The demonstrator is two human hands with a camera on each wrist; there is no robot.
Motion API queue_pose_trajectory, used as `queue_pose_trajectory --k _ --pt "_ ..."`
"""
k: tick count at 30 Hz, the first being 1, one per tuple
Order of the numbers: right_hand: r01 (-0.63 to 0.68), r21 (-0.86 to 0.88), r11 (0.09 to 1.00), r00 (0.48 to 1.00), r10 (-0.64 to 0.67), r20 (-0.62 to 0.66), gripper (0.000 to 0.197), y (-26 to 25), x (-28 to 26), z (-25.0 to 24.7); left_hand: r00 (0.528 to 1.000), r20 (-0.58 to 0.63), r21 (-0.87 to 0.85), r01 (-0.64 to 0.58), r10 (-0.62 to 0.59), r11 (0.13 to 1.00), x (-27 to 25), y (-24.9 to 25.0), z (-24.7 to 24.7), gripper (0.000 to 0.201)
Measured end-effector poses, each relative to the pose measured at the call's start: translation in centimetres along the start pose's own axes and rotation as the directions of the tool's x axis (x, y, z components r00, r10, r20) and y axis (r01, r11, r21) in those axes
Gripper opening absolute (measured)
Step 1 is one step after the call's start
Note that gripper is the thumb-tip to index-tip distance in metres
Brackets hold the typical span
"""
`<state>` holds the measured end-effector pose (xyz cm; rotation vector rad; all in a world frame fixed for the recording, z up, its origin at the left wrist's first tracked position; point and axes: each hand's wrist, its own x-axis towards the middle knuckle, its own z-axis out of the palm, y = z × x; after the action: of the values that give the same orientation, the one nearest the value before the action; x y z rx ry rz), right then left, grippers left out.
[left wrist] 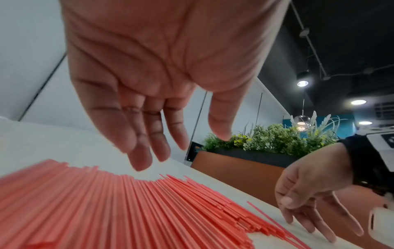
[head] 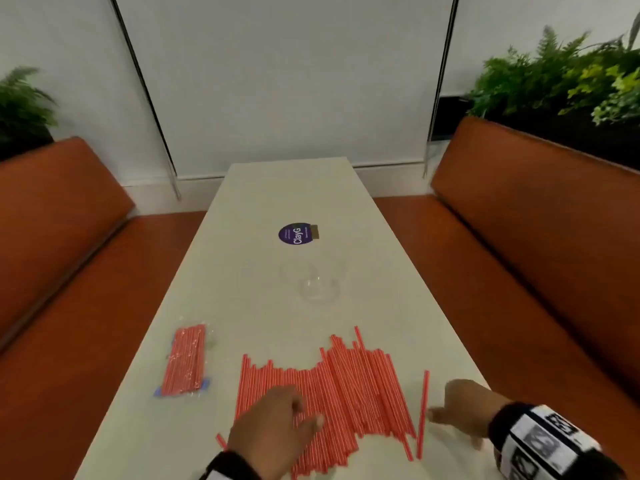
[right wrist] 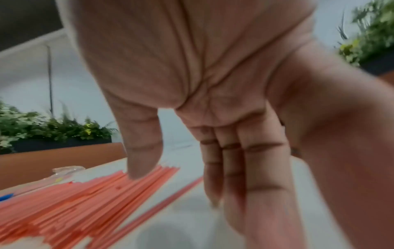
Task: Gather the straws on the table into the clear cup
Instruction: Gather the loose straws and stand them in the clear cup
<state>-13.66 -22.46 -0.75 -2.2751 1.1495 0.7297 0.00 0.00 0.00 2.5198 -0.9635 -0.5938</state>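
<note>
A wide layer of loose red straws (head: 332, 393) lies spread on the near part of the white table (head: 298, 195). One single straw (head: 422, 414) lies apart at the pile's right edge. The clear cup (head: 317, 282) stands empty beyond the pile, mid-table. My left hand (head: 277, 424) hovers palm down over the pile's near left part, fingers (left wrist: 140, 151) straight and holding nothing. My right hand (head: 460, 410) is on the table just right of the single straw, with fingers (right wrist: 230, 176) extended down to the surface. In the left wrist view the straws (left wrist: 106, 210) fan out below the palm.
A sealed clear packet of red straws (head: 185, 360) lies at the table's left side. A round purple sticker (head: 296, 233) sits beyond the cup. Orange benches (head: 540, 237) flank the table on both sides, with planters (head: 568, 84) behind them.
</note>
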Motion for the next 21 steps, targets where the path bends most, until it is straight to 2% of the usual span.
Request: queue_pose_trajectory --k 2,5,10,14,17,18,21 --pt "-0.031 0.118 0.992 0.999 0.026 0.044 0.036 -0.7 1.4 0.4 1.000 0.016 -0.011 0.008 -0.008 1.000 1.5 0.8 0.8 0.028" --pt "-0.002 0.163 0.987 1.000 0.003 -0.003 0.055 -2.9 2.3 -0.1 0.999 0.036 0.009 -0.023 0.022 1.000 3.2 2.2 2.1 0.032" --pt "0.032 0.019 0.999 0.998 -0.031 -0.054 0.026 -6.2 3.7 0.0 0.999 0.038 0.034 -0.023 0.022 0.999 5.3 3.6 3.3 0.032" --pt "0.039 -0.076 0.996 0.993 -0.048 -0.109 0.029 -7.1 4.1 0.7 0.999 0.043 0.032 -0.011 0.010 0.999 5.7 4.4 3.8 0.026" --pt "0.042 -0.123 0.992 0.992 -0.056 -0.113 0.015 -7.3 4.5 0.7 0.999 0.049 0.043 0.005 -0.007 0.999 6.2 4.5 3.8 0.027" --pt "0.034 -0.130 0.991 0.992 -0.050 -0.117 0.014 -7.3 4.7 0.7 0.999 0.050 0.053 0.011 -0.014 0.999 6.5 4.6 3.8 0.028" --pt "0.020 -0.128 0.992 0.993 -0.035 -0.117 0.030 -7.3 4.7 0.9 0.998 0.049 0.078 0.028 -0.032 0.997 7.6 5.1 3.8 0.031"
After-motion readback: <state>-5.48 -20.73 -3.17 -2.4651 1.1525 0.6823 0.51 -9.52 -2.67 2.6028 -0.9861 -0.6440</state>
